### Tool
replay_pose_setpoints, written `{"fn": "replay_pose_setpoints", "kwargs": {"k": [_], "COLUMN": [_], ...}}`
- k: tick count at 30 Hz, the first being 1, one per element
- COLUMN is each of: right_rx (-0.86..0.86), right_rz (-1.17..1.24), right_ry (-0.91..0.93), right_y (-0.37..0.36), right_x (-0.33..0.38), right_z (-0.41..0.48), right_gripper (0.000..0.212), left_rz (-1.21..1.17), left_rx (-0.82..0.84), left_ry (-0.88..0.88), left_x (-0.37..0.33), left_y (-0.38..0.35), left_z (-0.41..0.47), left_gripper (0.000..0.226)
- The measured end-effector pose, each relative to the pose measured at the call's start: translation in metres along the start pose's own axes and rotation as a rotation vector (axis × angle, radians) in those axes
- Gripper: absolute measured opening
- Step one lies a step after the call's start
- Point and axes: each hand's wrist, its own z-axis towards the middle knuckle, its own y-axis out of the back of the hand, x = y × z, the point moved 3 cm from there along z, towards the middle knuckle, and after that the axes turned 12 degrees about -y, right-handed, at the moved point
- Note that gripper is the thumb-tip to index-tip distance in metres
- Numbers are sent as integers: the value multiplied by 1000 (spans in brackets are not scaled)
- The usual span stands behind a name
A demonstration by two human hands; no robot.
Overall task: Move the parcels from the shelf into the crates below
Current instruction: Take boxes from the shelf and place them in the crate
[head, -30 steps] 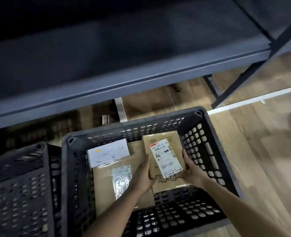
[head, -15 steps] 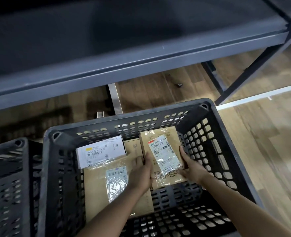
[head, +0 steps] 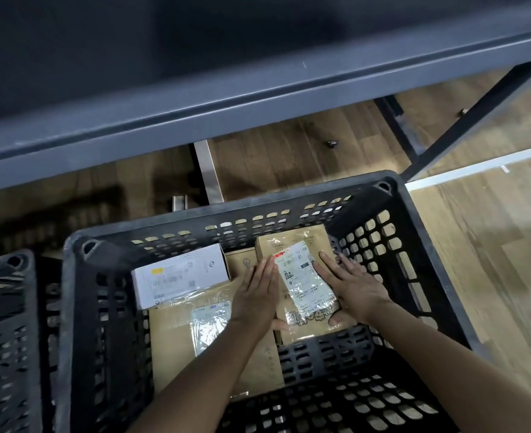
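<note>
**Down in the crate, small brown parcel under two flat hands**

I see the parcel lying at the crate's far right corner, touching a larger flat parcel. The left hand and right hand rest along its sides with fingers straight, gripping nothing. A white box lies to the left.

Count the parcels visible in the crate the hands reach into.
3. A white box at the far left; a large flat brown parcel nearer the camera; a brown box at the far right, between the left hand and right hand. Others may lie hidden underneath.
</note>
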Motion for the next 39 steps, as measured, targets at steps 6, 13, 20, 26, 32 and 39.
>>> {"fn": "replay_pose_setpoints", "kwargs": {"k": [6,13,20,26,32,39], "right_rx": [62,33,-22,-151,-316,-403], "right_rz": [-48,-215,-72,38,96,232], "right_ry": [-48,-169,-124,75,118,142], "right_y": [11,8,56,138,243,344], "right_x": [4,8,21,24,21,16], "right_z": [-6,-6,-56,-171,-302,-461], "right_gripper": [113,108,95,83,74,66], "left_rz": [-4,27,-120,-219,-162,-195], "left_rx": [4,-11,-221,-303,-392,-444], "left_ry": [29,102,156,182,253,340], "left_x": [-2,-7,-32,-47,-59,-103], "left_y": [7,5,58,161,288,412], "left_z": [-1,-4,-44,-144,-252,-391], "left_gripper": [124,121,88,80,68,65]}}
